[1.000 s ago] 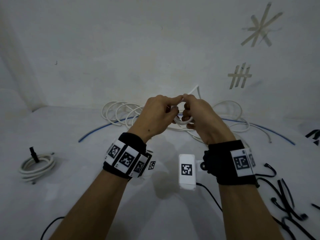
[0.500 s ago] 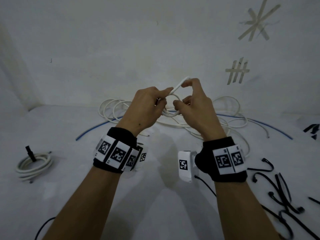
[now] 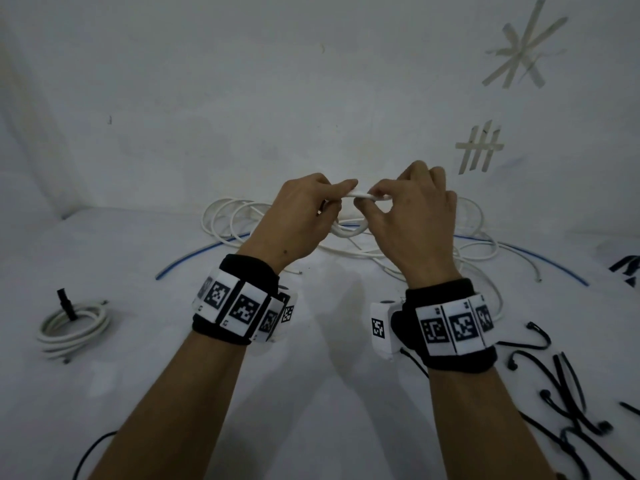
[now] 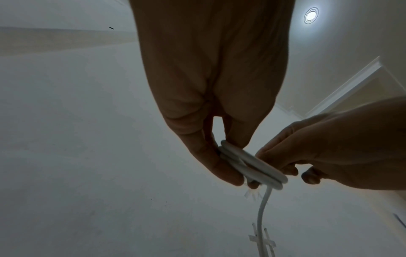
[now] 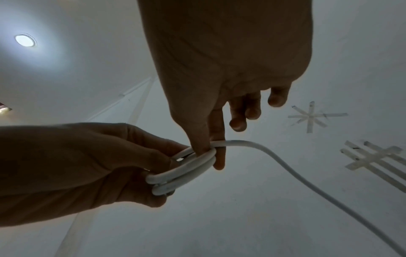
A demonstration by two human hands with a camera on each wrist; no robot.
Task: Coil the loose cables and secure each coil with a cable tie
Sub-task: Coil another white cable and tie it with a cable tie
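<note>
Head view: I see both hands raised above the loose white cables (image 3: 239,216) on the table (image 3: 166,393); only this view shows the table and what lies on it.
Left hand: my left hand (image 3: 298,220) pinches the small white cable coil (image 3: 360,195) between thumb and forefinger, the other fingers curled.
Right hand: my right hand (image 3: 412,216) pinches the same coil from the opposite side, almost touching the left.
Around the coil: a blue cable (image 3: 204,254) runs under the hands; a finished white coil with a black tie (image 3: 72,322) lies far left of the coil; black cable ties (image 3: 568,386) lie to the lower right; tape marks (image 3: 479,147) are on the wall behind.
Left wrist view: here the left hand (image 4: 211,97) clamps stacked turns of the coil (image 4: 252,165), and one strand leaves it downward; the right hand's fingers (image 4: 283,156) grip its far end.
Right wrist view: the right hand (image 5: 226,78) pinches the coil (image 5: 186,168) with thumb and forefinger, remaining fingers loose; the free strand runs away to the right. The left hand (image 5: 87,165) wraps the other end.
</note>
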